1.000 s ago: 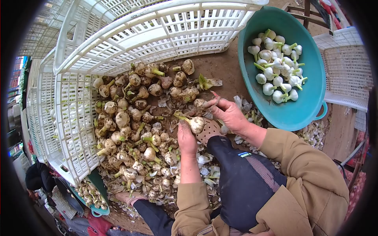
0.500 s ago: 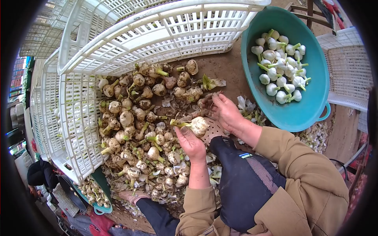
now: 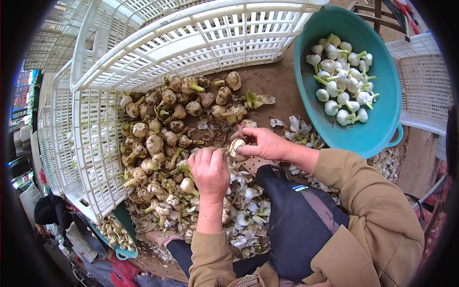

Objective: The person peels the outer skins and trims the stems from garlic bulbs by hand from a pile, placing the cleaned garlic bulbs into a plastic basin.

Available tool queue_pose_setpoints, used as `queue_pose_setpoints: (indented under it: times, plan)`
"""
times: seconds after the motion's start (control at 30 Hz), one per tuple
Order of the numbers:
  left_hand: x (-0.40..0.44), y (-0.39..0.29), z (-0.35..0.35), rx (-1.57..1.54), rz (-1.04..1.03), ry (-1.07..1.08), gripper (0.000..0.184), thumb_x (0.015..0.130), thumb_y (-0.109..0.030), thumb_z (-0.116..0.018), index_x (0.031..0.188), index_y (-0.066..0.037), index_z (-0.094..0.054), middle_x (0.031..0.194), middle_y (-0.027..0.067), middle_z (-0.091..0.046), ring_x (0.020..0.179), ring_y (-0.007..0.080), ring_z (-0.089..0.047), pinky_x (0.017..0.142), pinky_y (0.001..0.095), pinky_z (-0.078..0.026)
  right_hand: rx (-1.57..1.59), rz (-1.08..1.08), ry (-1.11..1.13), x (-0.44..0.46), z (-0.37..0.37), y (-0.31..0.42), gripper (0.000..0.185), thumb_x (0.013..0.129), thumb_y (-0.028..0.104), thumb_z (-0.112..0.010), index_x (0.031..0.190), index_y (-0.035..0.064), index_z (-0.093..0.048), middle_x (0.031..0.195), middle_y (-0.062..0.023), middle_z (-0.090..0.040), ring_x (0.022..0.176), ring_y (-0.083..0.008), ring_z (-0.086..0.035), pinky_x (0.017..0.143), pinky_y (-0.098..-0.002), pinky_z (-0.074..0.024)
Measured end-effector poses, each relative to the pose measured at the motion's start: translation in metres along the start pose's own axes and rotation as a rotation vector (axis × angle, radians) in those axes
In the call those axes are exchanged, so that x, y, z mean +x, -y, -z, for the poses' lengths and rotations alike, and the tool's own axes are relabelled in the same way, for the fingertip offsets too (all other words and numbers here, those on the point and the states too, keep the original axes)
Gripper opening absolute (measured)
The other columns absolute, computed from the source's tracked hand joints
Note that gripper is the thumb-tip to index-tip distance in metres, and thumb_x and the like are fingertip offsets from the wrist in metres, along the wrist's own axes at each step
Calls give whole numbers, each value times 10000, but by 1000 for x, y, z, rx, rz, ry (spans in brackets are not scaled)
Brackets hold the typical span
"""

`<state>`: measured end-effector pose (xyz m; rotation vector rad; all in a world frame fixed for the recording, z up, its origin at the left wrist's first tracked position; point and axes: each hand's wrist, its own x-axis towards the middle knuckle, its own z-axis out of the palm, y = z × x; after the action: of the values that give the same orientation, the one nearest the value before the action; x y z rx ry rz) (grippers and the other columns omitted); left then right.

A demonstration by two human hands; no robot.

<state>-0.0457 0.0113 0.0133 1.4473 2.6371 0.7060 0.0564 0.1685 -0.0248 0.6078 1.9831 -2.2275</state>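
Note:
A garlic bulb (image 3: pixel 235 147) is held between my two hands above the peelings. My left hand (image 3: pixel 210 171) is closed, back upward, with its fingers curled at the stem side of the bulb; the stem is hidden under them. Thumb and fingers of my right hand (image 3: pixel 262 143) grip the bulb from the right. Unpeeled, soil-stained garlic (image 3: pixel 154 143) lies heaped on the ground to the left. White peeled bulbs with green stems (image 3: pixel 343 98) lie in a teal basin (image 3: pixel 354 139) at the upper right.
White slatted crates (image 3: pixel 191 40) stand behind and left of the heap. Loose skins (image 3: pixel 246 217) lie around my shoes. Another teal basin (image 3: pixel 125 220) with garlic sits at the lower left, near a person in dark clothes (image 3: pixel 50 210). A white crate (image 3: pixel 423 81) stands far right.
My left hand has turned from palm up to back up and closed at the bulb's stem side. My right hand has moved down and left onto the bulb.

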Motion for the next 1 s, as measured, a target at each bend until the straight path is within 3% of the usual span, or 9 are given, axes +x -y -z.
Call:
queue_pose_setpoints:
  times: [0.07, 0.17, 0.2, 0.5, 0.6, 0.8, 0.9, 0.93, 1.0]
  plan:
    - [-5, 7, -5, -261, 272, 48, 79, 838, -118, -608, 825, -41, -593, 854, 77, -611, 738, 242, -576, 641, 352, -433, -297, 497, -73, 2, 1, 1, 362, 710, 93, -715, 1052, 85, -597, 1066, -81, -585, 1009, -233, -549, 879, -303, -450]
    - [-5, 19, -5, -1420, 1230, -154, 212, 913, -187, -550, 1005, 4, -555, 859, 76, -619, 601, 131, -531, 561, 281, -459, -499, 809, -37, 5, 11, -20, 316, 668, -25, -677, 951, 110, -638, 1083, -44, -591, 1027, -260, -533, 917, -358, -423]
    - [-8, 23, 0, -1825, 1078, -171, 247, 899, -186, -568, 1050, 8, -544, 883, 82, -628, 603, 129, -539, 611, 273, -500, -557, 790, -80, 4, 15, -19, 335, 661, -14, -678, 972, 99, -626, 1073, -49, -593, 1018, -268, -532, 905, -363, -435]
    - [-16, 0, -21, -2076, 1129, -212, 232, 935, -217, -503, 1074, -39, -557, 836, 23, -577, 552, 106, -393, 548, 259, -364, -626, 797, -205, 0, 1, -5, 421, 658, 71, -747, 1061, 135, -646, 976, -45, -587, 903, -244, -533, 802, -341, -432]
    - [-19, -8, -24, -2094, 1145, -213, 218, 930, -213, -516, 1067, -49, -557, 809, 23, -575, 531, 98, -376, 517, 253, -333, -422, 795, -244, 8, -4, -13, 258, 681, 48, -733, 932, 94, -689, 906, -47, -581, 867, -236, -546, 822, -333, -442]
    - [-46, -10, -5, -1723, 786, -224, 156, 908, -149, -558, 978, -10, -562, 844, 50, -614, 598, 110, -507, 565, 251, -422, 360, 129, -538, 27, 0, -6, 316, 890, 253, -594, 1054, -10, -536, 893, -16, -567, 809, -70, -504, 732, -242, -439]
    - [-44, -12, 20, -670, 437, 260, 177, 856, -145, -612, 953, -1, -647, 893, 95, -625, 823, 221, -588, 717, 285, -469, 299, 165, -566, 27, 21, -1, 272, 895, 246, -590, 1006, 3, -538, 858, -10, -565, 782, -68, -502, 703, -221, -431]
    - [-41, -12, 20, -334, 219, 260, 241, 825, -157, -635, 1026, -24, -635, 972, 127, -601, 942, 270, -562, 798, 325, -458, 231, 156, -499, 22, 21, 2, 283, 894, 248, -593, 1017, -1, -538, 868, -15, -569, 791, -69, -505, 712, -223, -433]
    - [-30, -16, 14, -319, 228, 77, 320, 804, -173, -656, 1083, -23, -611, 1068, 144, -570, 998, 298, -537, 859, 361, -439, 218, 152, -424, 22, 14, 4, 325, 884, 264, -609, 1042, -12, -543, 895, -35, -582, 817, -71, -511, 734, -231, -439]
